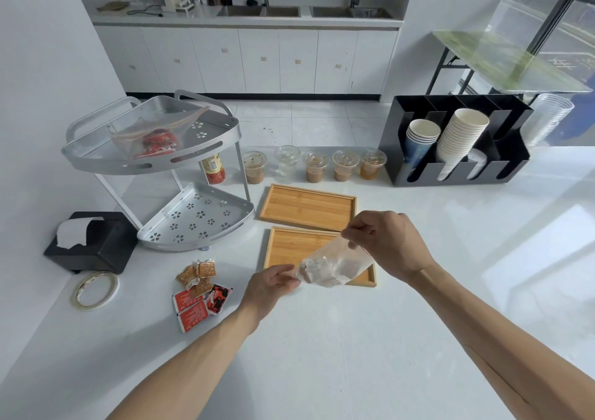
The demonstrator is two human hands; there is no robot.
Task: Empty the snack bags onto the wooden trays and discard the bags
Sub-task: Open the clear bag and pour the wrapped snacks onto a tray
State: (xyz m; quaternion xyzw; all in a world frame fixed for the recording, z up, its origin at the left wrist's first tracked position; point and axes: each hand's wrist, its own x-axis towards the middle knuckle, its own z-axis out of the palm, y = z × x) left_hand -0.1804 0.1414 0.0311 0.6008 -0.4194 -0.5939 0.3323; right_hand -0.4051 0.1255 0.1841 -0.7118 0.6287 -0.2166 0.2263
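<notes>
The bag [331,266] hangs between both hands above the near tray [286,249]. Right hand [386,245] pinches its top; left hand [273,286] pinches its lower corner.

two bare forearms came up from the bottom edge — no sleeves, watch, rings or gloves showed on them. the left hand [273,282] and right hand [386,242] were bare too. a long thin dark line ran along the right forearm [489,348] — faint near the wrist.
</notes>
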